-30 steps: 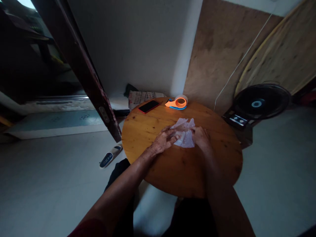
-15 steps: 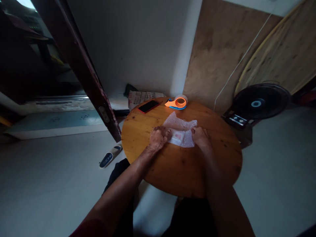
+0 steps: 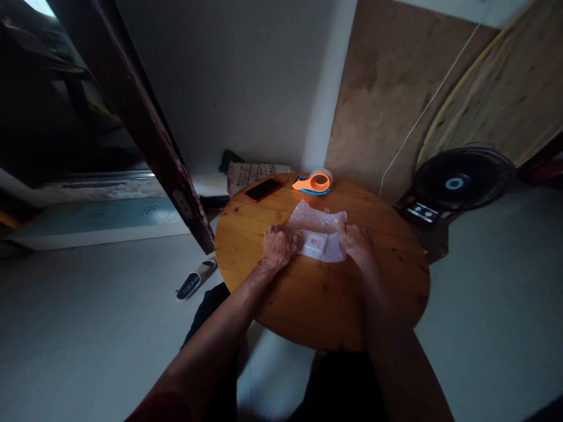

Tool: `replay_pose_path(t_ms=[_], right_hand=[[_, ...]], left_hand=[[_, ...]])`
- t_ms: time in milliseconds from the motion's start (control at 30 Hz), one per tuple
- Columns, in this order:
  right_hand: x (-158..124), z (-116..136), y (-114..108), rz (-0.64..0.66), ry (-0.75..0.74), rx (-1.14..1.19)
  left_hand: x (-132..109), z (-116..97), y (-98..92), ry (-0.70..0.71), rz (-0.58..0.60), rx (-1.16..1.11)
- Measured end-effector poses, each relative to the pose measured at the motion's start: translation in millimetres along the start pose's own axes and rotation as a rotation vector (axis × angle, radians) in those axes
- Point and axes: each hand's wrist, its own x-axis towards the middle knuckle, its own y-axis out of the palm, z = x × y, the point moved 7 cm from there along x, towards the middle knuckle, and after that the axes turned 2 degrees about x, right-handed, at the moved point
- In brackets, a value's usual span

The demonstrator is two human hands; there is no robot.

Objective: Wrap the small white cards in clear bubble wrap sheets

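Note:
A sheet of bubble wrap (image 3: 308, 216) lies spread on the round wooden table (image 3: 299, 305). On its near part rests a small white box (image 3: 315, 244) with a reddish mark on top. My left hand (image 3: 280, 245) is closed at the left edge of the wrap, its fingertips against the wrap beside the box. At the right edge, my right hand (image 3: 354, 239) pinches a corner of the bubble wrap between thumb and fingers. The wrap is not folded over the box, whose top shows.
An orange tape dispenser (image 3: 313, 182) and a red-edged phone (image 3: 263, 190) lie at the table's far side. Behind them is a printed paper or bag (image 3: 250, 171). A black fan (image 3: 460, 183) stands to the right. One slipper (image 3: 196, 280) is on the floor at left.
My right hand has moved slightly up and left along the wrap's right edge, its corner in the fingers. My left hand stays nearly in place; the view has shifted slightly.

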Motion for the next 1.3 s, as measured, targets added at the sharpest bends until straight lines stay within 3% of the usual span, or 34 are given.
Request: replay_pose_path(t_ms=[333, 533, 667, 833, 967, 1133, 1233, 1300], right_hand=[[-5, 10, -4, 0.028, -0.056, 0.159], [0, 17, 10, 0.061, -0.267, 0.390], [0, 20, 6, 0.057, -0.333, 0.514], [-5, 17, 1, 0.058, -0.258, 0.397], [-3, 14, 11, 0.131, -0.261, 0.349], [3, 19, 18, 0.155, -0.391, 0.334], [3, 21, 18, 0.161, -0.450, 0.369], [4, 17, 20, 0.173, -0.409, 0.366]], left_hand=[[0, -3, 1.3, 0.073, -0.047, -0.008], [2, 2, 9.2, 0.067, -0.015, -0.092], [3, 4, 11.9, 0.067, -0.009, -0.129], [1, 0, 2.7, 0.063, -0.054, -0.061], [-2, -12, -7.1, 0.160, -0.097, -0.038], [-3, -22, -2.9, 0.287, -0.021, -0.071], [-2, -19, 3.5, 0.250, 0.034, -0.083], [-1, -15, 7.2, 0.220, 0.054, -0.081]])
